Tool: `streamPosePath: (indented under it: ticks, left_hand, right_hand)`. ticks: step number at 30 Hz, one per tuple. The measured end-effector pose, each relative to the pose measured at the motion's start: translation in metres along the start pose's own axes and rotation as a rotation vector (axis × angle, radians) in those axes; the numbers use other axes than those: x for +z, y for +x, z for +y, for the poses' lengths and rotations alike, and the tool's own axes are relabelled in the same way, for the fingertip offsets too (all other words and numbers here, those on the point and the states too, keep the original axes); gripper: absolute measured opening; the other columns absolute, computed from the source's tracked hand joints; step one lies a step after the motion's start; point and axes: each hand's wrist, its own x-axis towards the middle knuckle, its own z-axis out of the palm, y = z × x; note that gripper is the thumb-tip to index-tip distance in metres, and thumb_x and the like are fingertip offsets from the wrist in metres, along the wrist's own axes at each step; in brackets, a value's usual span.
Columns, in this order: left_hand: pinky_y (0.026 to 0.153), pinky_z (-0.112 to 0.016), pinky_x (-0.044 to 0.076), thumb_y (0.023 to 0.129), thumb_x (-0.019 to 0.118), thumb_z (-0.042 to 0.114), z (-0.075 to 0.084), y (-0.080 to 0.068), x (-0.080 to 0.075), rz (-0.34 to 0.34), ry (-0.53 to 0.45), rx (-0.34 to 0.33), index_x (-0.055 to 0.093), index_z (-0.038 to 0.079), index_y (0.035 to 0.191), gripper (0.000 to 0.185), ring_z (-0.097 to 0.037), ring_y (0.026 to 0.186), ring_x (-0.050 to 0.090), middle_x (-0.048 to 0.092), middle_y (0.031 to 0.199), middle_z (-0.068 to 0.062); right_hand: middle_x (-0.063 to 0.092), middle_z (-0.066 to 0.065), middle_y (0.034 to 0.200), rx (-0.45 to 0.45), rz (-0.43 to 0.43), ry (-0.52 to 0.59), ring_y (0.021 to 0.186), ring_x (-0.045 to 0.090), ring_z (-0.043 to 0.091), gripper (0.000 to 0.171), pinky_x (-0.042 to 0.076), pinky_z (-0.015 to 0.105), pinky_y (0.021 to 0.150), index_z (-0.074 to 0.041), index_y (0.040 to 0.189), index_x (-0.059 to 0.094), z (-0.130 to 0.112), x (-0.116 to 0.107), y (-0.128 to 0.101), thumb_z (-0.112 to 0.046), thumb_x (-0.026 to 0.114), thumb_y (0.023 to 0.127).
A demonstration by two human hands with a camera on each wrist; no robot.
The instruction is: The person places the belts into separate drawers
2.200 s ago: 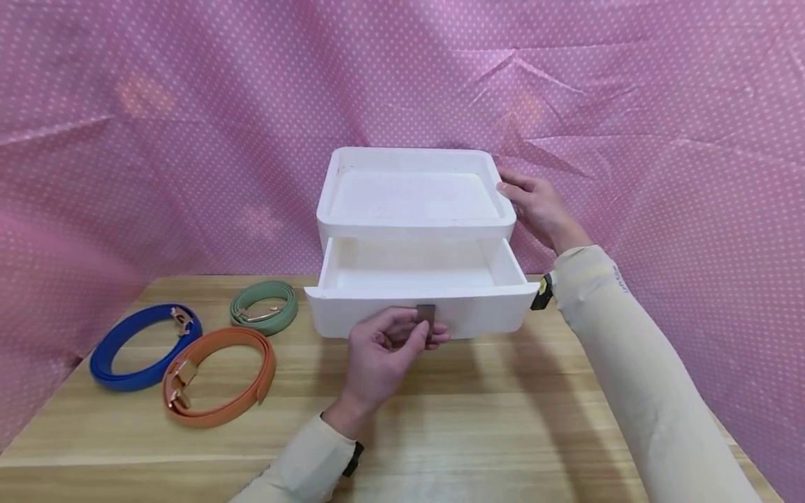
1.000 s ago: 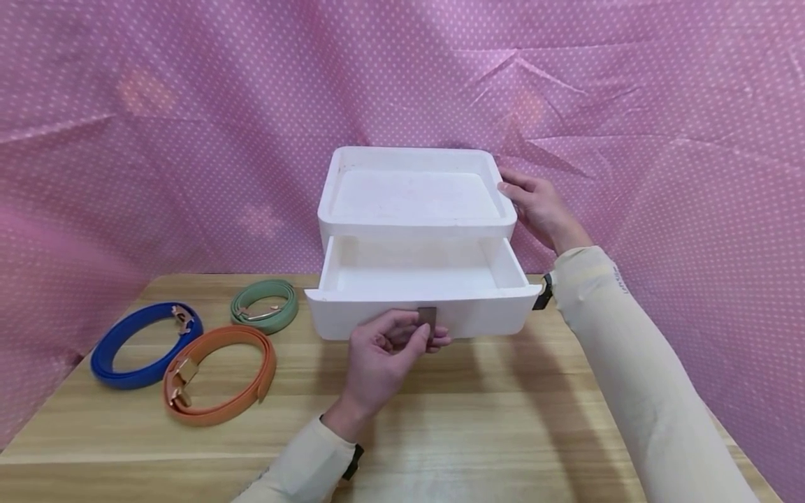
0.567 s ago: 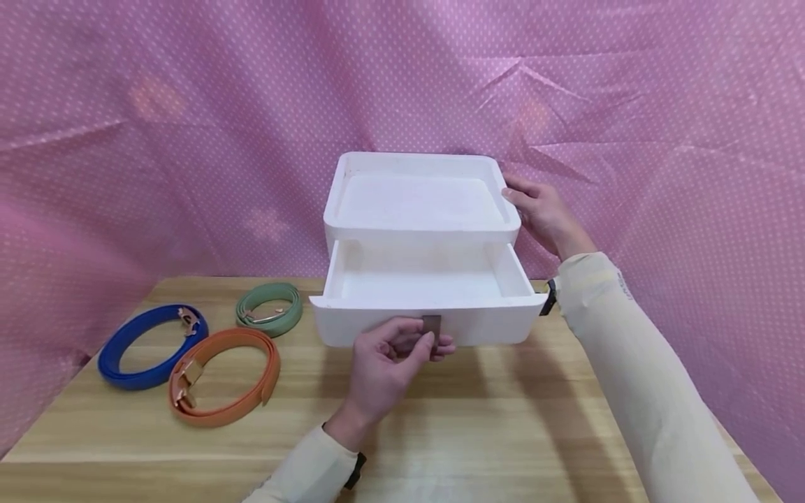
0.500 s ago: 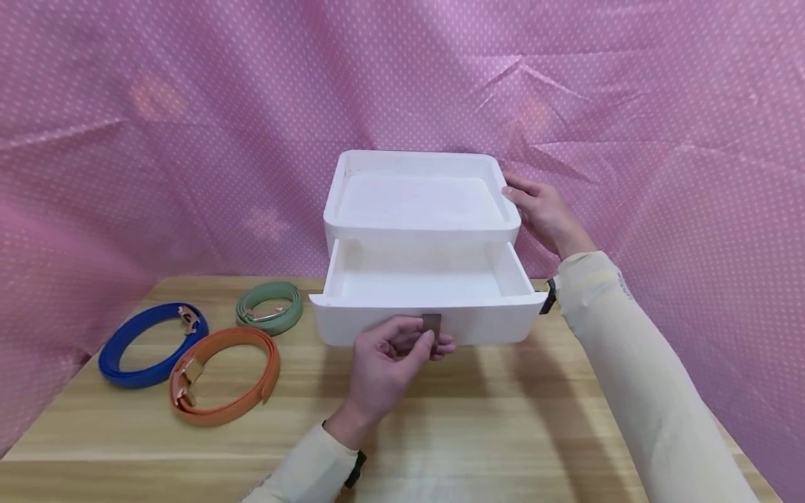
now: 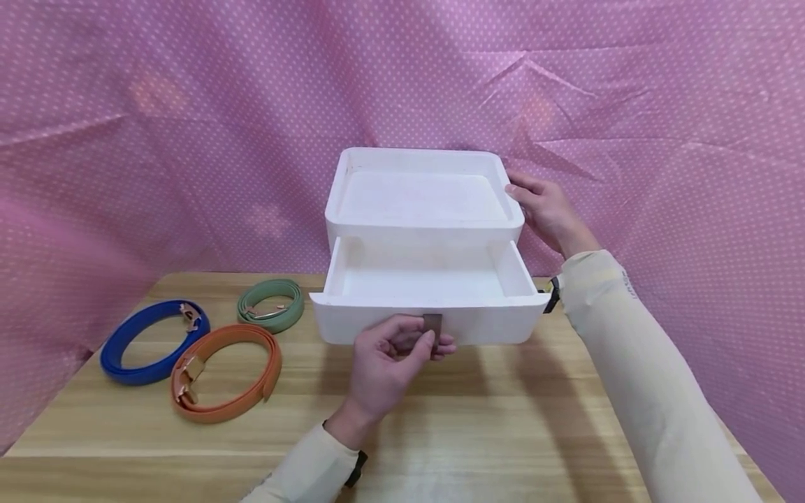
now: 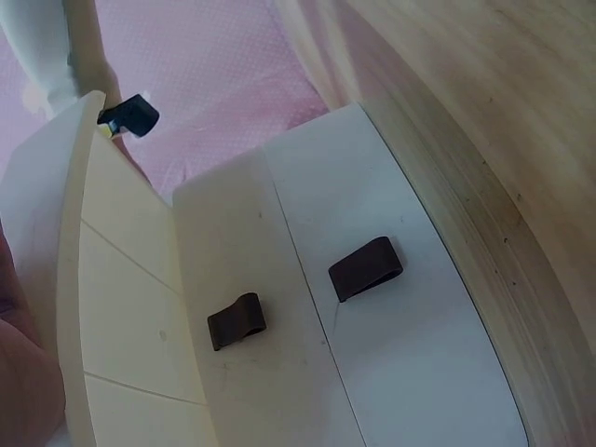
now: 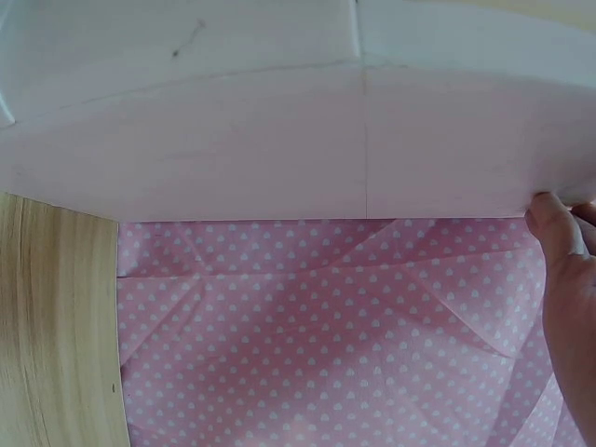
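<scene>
Left grip (image 5: pixel 393 356) pinches one drawer tab (image 5: pixel 432 325) beside three belts (image 5: pixel 228 372).

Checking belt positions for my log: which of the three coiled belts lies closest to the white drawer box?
The green belt. It is the smallest coil, lying just left of the open drawer; the orange belt and blue belt lie farther left.

Three belts (image 5: pixel 226 370) lie left of the drawer box (image 5: pixel 424 230) on the table (image 5: pixel 503 433).
</scene>
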Motion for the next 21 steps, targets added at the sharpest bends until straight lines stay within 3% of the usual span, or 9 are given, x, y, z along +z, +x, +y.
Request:
streamPosePath:
  ticks: [6,13,21]
  left_hand:
    - [0.068,-0.046,0.062,0.089,0.057,-0.016,0.0004,-0.0001,0.0007,0.004,-0.008,0.005,0.059,-0.016,0.098,0.009,-0.041,0.077,0.070,0.068,0.088,-0.031]
    - [0.067,-0.046,0.061,0.088,0.054,-0.021,0.0019,-0.0011,0.0015,-0.019,0.011,0.065,0.057,-0.019,0.099,0.012,-0.042,0.076,0.070,0.067,0.087,-0.033]
    - [0.069,-0.045,0.061,0.089,0.056,-0.018,0.0036,-0.0031,0.0013,-0.013,0.025,0.023,0.059,-0.016,0.099,0.011,-0.038,0.078,0.071,0.069,0.088,-0.029]
  right_hand:
    - [0.042,0.014,0.150,0.012,0.000,-0.027,0.130,0.047,0.023,0.056,0.048,0.024,0.100,-0.004,0.149,0.040,-0.0003,-0.0007,-0.0003,-0.020,0.061,0.099]
    - [0.040,0.012,0.152,0.028,0.004,-0.032,0.133,0.045,0.024,0.057,0.046,0.026,0.103,-0.005,0.150,0.038,-0.0012,-0.0004,-0.0009,-0.020,0.061,0.100]
    - [0.040,0.012,0.152,0.034,0.017,-0.043,0.134,0.044,0.024,0.057,0.046,0.026,0.103,-0.005,0.150,0.038,-0.0026,0.0011,-0.0015,-0.020,0.060,0.100]
